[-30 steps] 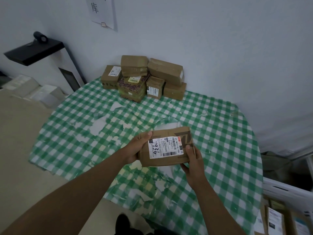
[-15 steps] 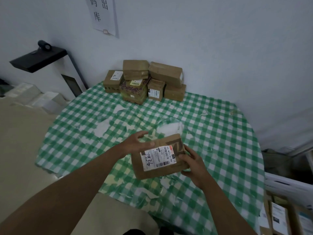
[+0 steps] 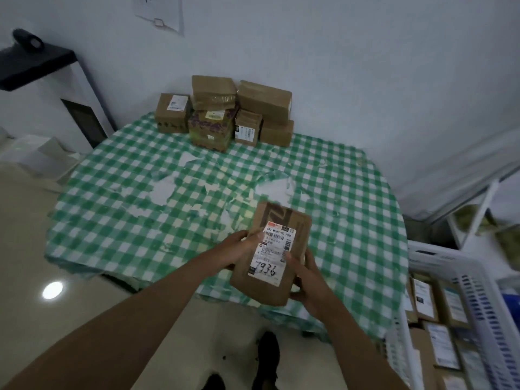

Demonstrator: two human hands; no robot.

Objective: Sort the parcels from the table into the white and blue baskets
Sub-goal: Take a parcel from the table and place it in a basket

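Note:
A brown cardboard parcel with a white label marked 7936 is held upright above the table's near edge. My left hand grips its left side with the thumb on the label. My right hand grips its lower right corner. Several more brown parcels are stacked at the far edge of the table against the wall. A white basket holding several labelled parcels stands at the lower right.
The round table wears a green and white checked cloth with worn white patches. A white cabinet with a black top stands at the left. A white shelf frame is at the right. My shoes show on the tiled floor.
The parcel has turned from lying sideways to standing upright, and it has moved nearer and to the right. Both hands shifted their hold on it; the white basket has come further into view.

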